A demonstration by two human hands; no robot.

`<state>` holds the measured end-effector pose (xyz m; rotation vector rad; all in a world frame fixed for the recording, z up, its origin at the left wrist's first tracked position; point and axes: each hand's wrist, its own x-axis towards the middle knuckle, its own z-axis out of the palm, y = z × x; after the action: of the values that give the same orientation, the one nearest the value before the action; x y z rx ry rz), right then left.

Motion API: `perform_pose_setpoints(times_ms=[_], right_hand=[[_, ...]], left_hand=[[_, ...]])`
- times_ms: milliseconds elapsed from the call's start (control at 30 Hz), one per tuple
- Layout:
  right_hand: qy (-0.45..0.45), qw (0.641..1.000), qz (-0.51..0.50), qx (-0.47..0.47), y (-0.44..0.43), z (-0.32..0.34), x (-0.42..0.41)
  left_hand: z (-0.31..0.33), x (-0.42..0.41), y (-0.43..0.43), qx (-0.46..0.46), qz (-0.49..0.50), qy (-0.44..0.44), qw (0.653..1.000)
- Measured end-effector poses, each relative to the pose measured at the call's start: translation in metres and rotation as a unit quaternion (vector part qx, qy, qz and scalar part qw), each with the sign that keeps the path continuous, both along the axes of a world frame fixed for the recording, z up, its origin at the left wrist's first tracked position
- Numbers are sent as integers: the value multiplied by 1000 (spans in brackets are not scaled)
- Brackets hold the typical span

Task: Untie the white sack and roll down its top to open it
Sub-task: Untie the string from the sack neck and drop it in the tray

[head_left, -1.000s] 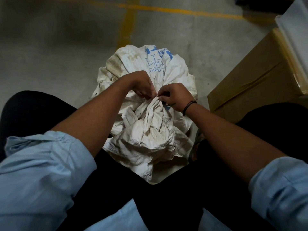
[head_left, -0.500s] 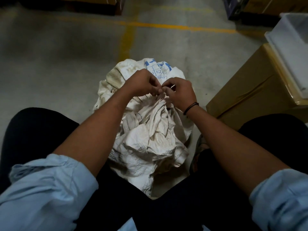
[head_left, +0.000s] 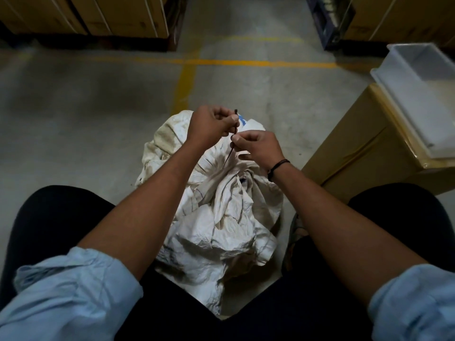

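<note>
The white sack (head_left: 221, 217) stands on the floor between my knees, its crumpled top bunched toward me, with blue print at its far side. Both hands are raised just above its far top. My left hand (head_left: 209, 124) pinches the upper end of a thin dark tie (head_left: 232, 141) between thumb and fingers. My right hand (head_left: 258, 148) pinches the same tie lower down. The tie's free tail hangs down toward the gathered neck of the sack (head_left: 236, 175).
A cardboard box (head_left: 357, 153) stands close on the right with a white plastic tray (head_left: 418, 94) on top. More boxes (head_left: 98, 16) line the far left and far right. Yellow floor lines (head_left: 221, 62) cross the concrete ahead.
Both hands have lifted off the sack's neck and now hold a dark tie above it. The sack's top looks looser. The camera view has tilted up.
</note>
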<state>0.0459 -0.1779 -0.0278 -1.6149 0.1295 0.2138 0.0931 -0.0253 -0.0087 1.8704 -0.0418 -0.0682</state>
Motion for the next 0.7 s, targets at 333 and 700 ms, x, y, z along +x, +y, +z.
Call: perform_pose_setpoints(times_ms=[333,700], right_hand=[[-72,993,-43,-84,-31,29,0],[-101,969,-82,-212,-120,68,-37]], left_hand=[[45,47,-49,-159,99,89,978],[79,84,-132,-224,88,122,963]])
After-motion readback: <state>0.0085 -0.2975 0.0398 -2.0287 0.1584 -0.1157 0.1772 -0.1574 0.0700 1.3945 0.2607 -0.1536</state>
